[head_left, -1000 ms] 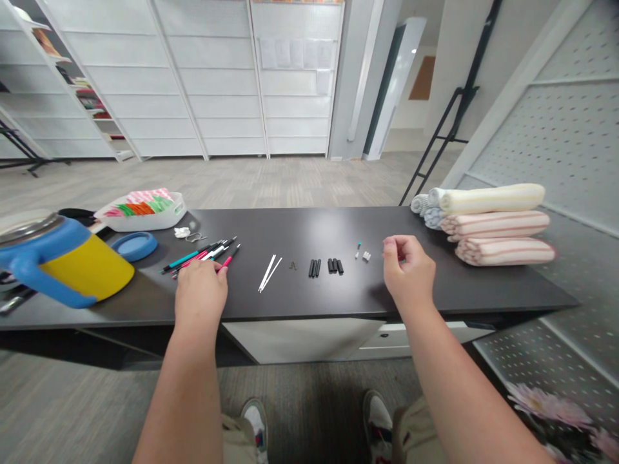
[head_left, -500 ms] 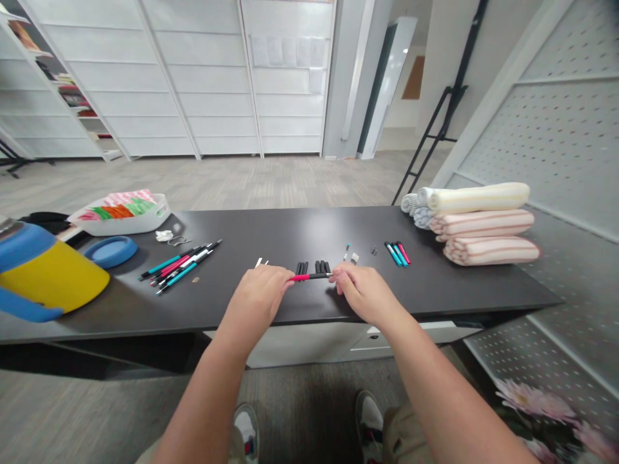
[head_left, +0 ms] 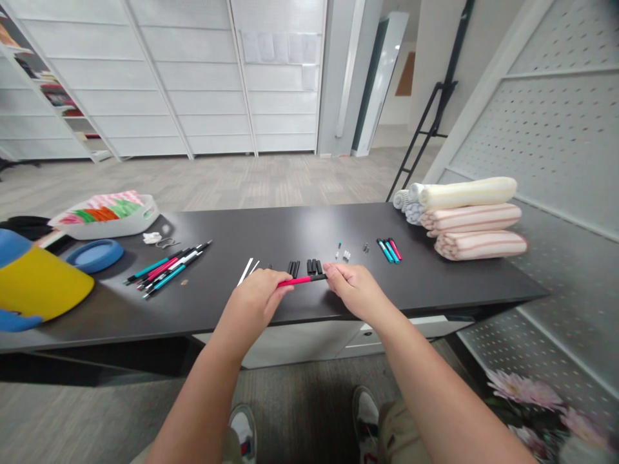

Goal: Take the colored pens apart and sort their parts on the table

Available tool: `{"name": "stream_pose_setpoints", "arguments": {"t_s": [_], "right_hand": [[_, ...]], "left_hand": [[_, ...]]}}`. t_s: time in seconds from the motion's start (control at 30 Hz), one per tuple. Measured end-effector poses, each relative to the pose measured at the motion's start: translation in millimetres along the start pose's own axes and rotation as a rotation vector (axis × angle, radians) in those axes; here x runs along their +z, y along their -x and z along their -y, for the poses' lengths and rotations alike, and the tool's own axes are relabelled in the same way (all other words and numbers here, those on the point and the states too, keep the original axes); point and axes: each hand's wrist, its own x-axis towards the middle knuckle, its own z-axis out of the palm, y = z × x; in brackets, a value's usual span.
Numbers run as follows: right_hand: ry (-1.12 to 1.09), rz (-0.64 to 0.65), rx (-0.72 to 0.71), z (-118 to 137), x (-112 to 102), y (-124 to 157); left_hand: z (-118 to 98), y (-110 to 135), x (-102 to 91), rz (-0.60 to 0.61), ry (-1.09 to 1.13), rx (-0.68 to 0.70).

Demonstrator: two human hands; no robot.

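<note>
Both my hands hold one pink-and-black pen [head_left: 302, 280] level above the near part of the black table [head_left: 449, 283]. My left hand [head_left: 256, 303] pinches its pink end, and my right hand [head_left: 353, 290] grips its black end. Just behind the pen lie several short black caps [head_left: 305, 267] and two thin white sticks [head_left: 246, 270]. A bundle of teal, pink and black pens [head_left: 167, 267] rests to the left. Three finished pens [head_left: 389, 249] lie to the right, with small loose parts [head_left: 342, 251] beside them.
A yellow and blue jug [head_left: 33, 283] lies at the far left, next to a blue lid [head_left: 94, 254] and a white tray [head_left: 109, 216] of coloured items. Rolled striped towels [head_left: 474, 222] are stacked at the table's right end.
My left hand took a pink pen from the left bundle and carried it to the middle. My right hand came in and gripped its other end. The view shifted right.
</note>
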Motion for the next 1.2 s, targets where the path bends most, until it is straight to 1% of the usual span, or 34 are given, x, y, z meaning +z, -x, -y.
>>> {"name": "stream_pose_setpoints", "arguments": {"t_s": [0.17, 0.33, 0.53, 0.67, 0.7, 0.77, 0.83, 0.87, 0.97, 1.03, 1.13, 1.2], "right_hand": [[0.059, -0.012, -0.009, 0.8, 0.6, 1.3], [0.081, -0.015, -0.019, -1.6, 1.1, 1.7], [0.109, -0.020, -0.050, -1.6, 1.5, 1.4], [0.112, -0.027, -0.075, -0.3, 0.7, 2.7], [0.102, -0.026, -0.075, -0.1, 0.4, 2.9], [0.065, -0.019, -0.056, -0.4, -0.3, 2.7], [0.018, -0.016, -0.009, -1.6, -0.6, 1.4], [-0.008, -0.014, 0.020, -2.4, -0.6, 0.5], [-0.072, 0.002, 0.087, -4.7, 0.2, -2.4], [-0.095, 0.024, 0.096, -5.1, 0.8, -3.6], [-0.088, 0.038, 0.081, -4.1, 0.5, -3.7], [-0.067, 0.034, 0.065, -2.8, -0.3, -2.9]], "left_hand": [[-4.2, -4.5, -8.0, 0.138, 0.185, -0.165], [-6.2, -5.2, -11.3, 0.201, 0.315, -0.260], [-7.1, -8.3, -18.1, 0.266, 0.356, -0.328], [-6.7, -8.4, -21.1, 0.359, 0.394, -0.400], [-6.6, -7.5, -20.3, 0.361, 0.399, -0.408], [-6.6, -4.7, -15.8, 0.301, 0.358, -0.397], [-7.4, -0.6, -8.0, 0.185, 0.256, -0.331], [-8.0, 1.6, -3.3, 0.129, 0.196, -0.270], [-10.2, 8.2, 9.3, -0.005, 0.006, -0.010], [-11.3, 11.3, 14.3, -0.089, -0.088, 0.101], [-12.4, 12.8, 15.7, -0.139, -0.150, 0.154], [-13.5, 11.7, 14.0, -0.117, -0.132, 0.122]]}}
